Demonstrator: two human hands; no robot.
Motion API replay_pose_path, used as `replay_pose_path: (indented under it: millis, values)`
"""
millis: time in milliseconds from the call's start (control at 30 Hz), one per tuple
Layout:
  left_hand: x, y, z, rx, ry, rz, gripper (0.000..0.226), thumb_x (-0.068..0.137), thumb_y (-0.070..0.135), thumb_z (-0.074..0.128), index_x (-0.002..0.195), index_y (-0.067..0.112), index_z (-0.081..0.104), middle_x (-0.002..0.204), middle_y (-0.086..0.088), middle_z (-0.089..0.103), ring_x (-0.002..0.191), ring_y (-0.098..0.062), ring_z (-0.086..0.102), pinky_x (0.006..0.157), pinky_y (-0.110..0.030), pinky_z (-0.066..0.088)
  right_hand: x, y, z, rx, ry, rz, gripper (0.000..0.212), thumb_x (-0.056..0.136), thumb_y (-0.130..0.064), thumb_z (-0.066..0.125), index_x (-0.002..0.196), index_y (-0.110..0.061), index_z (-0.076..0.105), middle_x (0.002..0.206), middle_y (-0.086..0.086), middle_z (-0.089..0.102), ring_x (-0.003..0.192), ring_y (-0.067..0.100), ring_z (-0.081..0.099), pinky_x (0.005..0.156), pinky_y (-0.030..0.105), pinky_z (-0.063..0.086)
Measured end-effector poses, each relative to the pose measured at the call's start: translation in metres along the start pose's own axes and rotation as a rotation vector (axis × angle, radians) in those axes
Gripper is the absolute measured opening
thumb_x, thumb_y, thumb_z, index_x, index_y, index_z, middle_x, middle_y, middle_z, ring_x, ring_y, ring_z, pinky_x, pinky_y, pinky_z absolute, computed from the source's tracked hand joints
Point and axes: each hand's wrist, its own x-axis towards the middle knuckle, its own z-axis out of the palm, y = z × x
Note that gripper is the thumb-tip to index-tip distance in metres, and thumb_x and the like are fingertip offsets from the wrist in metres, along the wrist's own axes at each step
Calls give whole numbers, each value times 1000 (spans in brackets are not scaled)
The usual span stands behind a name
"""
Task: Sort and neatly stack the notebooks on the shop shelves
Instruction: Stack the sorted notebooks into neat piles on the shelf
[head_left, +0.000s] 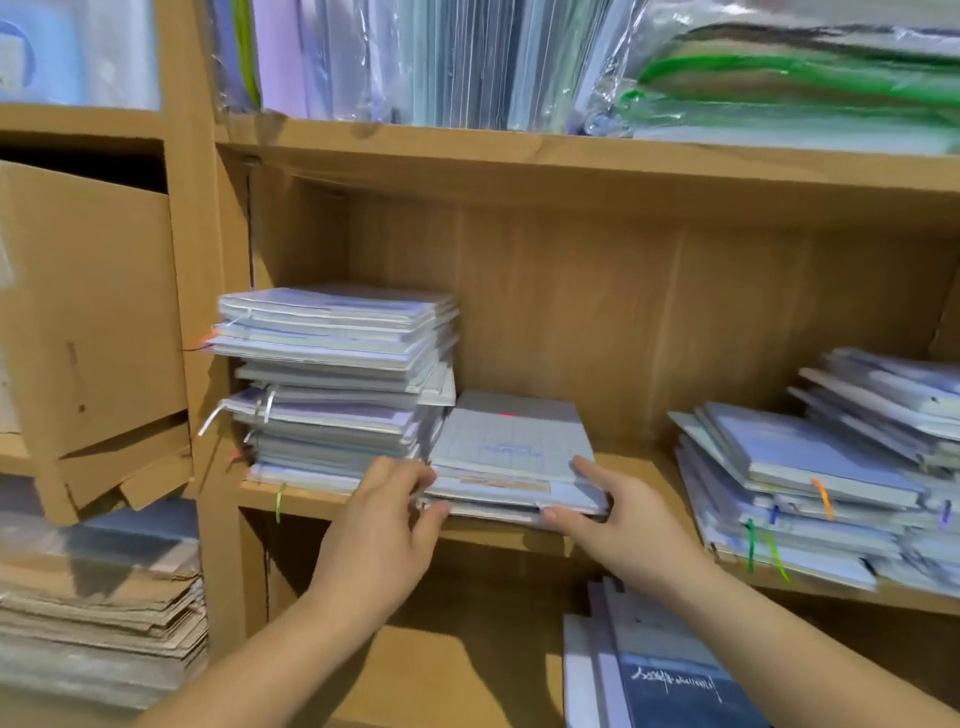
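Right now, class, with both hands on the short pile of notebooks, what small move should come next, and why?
Probably slide the short pile back and square it: the left hand and right hand grip its front corners, and its layers lie uneven at the shelf front, beside the tall stack.

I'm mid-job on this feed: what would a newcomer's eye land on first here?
The left hand and right hand grip a low stack of notebooks at the front middle of the shelf. An uneven tall stack towers just left of it, and a sprawling pile with coloured ribbons lies at the right.
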Motion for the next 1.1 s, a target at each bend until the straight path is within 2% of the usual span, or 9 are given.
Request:
replay_pose_path:
  millis: [200, 333, 400, 467, 567, 733, 900, 967, 1100]
  values:
    - [-20, 6, 16, -217, -35, -29, 15, 96, 29, 66, 89, 38, 54, 79, 10, 58, 73, -11, 58, 61, -29, 52, 5, -5, 2, 100, 76, 11, 83, 71, -60, 86, 143, -31, 57, 136, -15, 60, 124, 8, 56, 99, 28, 48]
    - [-69, 0, 64, -274, -318, -70, 6, 93, 36, 63, 92, 41, 59, 79, 10, 63, 74, -12, 61, 61, -23, 52, -57, 15, 20, -76, 403, -225, 37, 83, -66, 67, 113, -44, 60, 95, -23, 52, 88, 4, 56, 67, 17, 44]
    - [-88, -10, 98, -245, -493, -156, 7, 88, 40, 63, 94, 38, 62, 80, 10, 65, 77, -9, 63, 70, -26, 56, -92, 42, 34, -97, 306, -237, 18, 90, -58, 62, 88, -41, 59, 84, -16, 54, 80, 7, 57, 62, 20, 44]
    - [-102, -20, 137, -231, -650, -262, 11, 87, 37, 66, 97, 32, 66, 85, 10, 67, 80, -7, 64, 81, -32, 58, -109, 79, 45, -188, -41, -15, 23, 90, -61, 61, 82, -39, 62, 84, -16, 57, 82, 6, 59, 69, 29, 52]
    - [-120, -28, 195, -249, -796, -402, 27, 86, 40, 69, 111, 30, 66, 103, 13, 67, 96, -6, 63, 96, -36, 55, -101, 140, 45, -308, -463, 381, 43, 86, -59, 68, 117, -29, 69, 116, -11, 67, 109, 11, 63, 96, 33, 53]
    - [-127, -34, 271, -179, -868, -583, 75, 80, 60, 65, 147, 29, 48, 145, 9, 57, 128, -13, 57, 110, -36, 46, -96, 225, 47, -447, -277, 501, 79, 87, -71, 60, 154, -35, 39, 157, 5, 38, 146, 26, 35, 116, 38, 38]
    - [-113, -10, 313, -290, -780, -741, 58, 60, 77, 65, 103, 39, 55, 99, 28, 65, 88, 4, 62, 79, -21, 51, -103, 259, 45, -331, -347, 583, 120, 52, -103, 42, 157, -54, 14, 170, 6, -15, 155, 26, -24, 126, 44, 4]
    - [-113, 1, 324, -334, -752, -824, 66, 47, 81, 70, 91, 33, 59, 84, 23, 67, 78, 0, 65, 72, -24, 56, -100, 259, 44, -319, -391, 606, 125, 48, -104, 43, 158, -55, 10, 168, 5, -24, 152, 26, -32, 126, 45, 2]
    - [-108, 13, 331, -318, -709, -863, 83, 39, 82, 74, 97, 25, 55, 96, 7, 67, 87, -13, 66, 79, -36, 60, -101, 264, 45, -324, -431, 554, 109, 69, -93, 54, 159, -53, 7, 169, 4, -23, 153, 21, -29, 126, 41, -1]
